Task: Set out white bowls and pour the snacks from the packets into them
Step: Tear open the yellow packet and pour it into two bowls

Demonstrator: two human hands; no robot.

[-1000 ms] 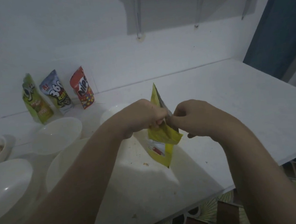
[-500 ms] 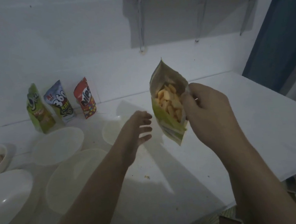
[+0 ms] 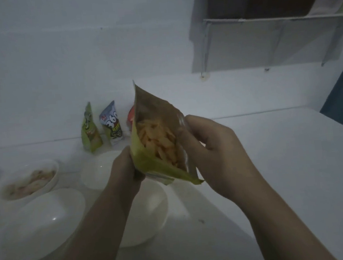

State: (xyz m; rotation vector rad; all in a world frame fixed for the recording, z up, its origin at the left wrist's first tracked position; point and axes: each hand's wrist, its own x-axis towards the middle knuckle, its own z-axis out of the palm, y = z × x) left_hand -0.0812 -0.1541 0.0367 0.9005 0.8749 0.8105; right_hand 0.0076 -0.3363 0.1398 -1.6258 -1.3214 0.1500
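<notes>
- Holding the open yellow packet (image 3: 157, 143) in the middle of the frame, both hands grip it: left hand (image 3: 124, 172) at its lower left side, right hand (image 3: 215, 155) at its right edge.
- Its mouth points up.
- An empty white bowl (image 3: 151, 211) sits just below, nearer the left hand, so the packet likely needs tipping down-left.

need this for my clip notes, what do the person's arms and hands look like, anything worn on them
Both forearms are bare as far as the frame shows, with no sleeves in view. The left hand and right hand wear no gloves, and no watch, bracelet or ring shows. The light is dim, so finer details cannot be made out.
</notes>
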